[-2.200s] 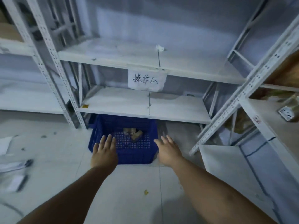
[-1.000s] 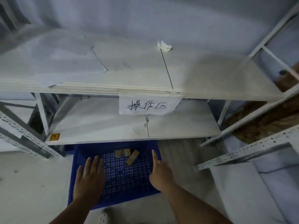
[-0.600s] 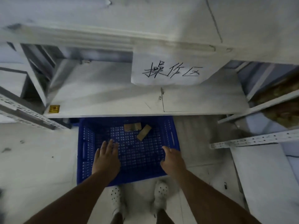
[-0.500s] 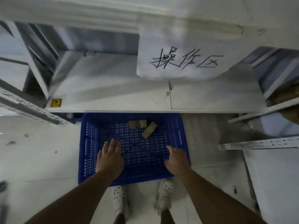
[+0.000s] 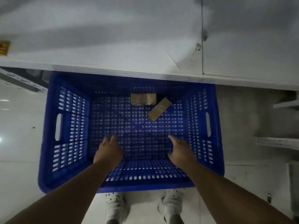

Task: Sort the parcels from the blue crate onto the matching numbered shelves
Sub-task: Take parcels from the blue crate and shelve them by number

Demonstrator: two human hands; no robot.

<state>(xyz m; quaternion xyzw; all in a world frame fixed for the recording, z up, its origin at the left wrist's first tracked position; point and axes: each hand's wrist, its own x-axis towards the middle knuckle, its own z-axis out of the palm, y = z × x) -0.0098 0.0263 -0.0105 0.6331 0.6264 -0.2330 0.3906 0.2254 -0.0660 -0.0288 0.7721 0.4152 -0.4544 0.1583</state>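
Observation:
A blue perforated crate [image 5: 64,130] stands on the floor, its far end tucked under a white shelf. Two brown cardboard parcels lie at its far end: a squat box [image 5: 143,99] and a flat one [image 5: 159,108] lying askew beside it. My left hand [image 5: 109,151] and my right hand [image 5: 181,151] reach down inside the crate, both with relaxed fingers and holding nothing. Both hands are well short of the parcels.
The white lower shelf board [image 5: 145,46] overhangs the crate's far rim, close above it. A perforated shelf upright [image 5: 21,80] lies at the left. More white rack parts [image 5: 278,143] sit at the right. My white shoes [image 5: 115,206] stand right behind the crate on the pale floor.
My head has dropped closer over the crate, so the paper sign has left the view. Both hands have gone deeper into the crate, toward the parcels.

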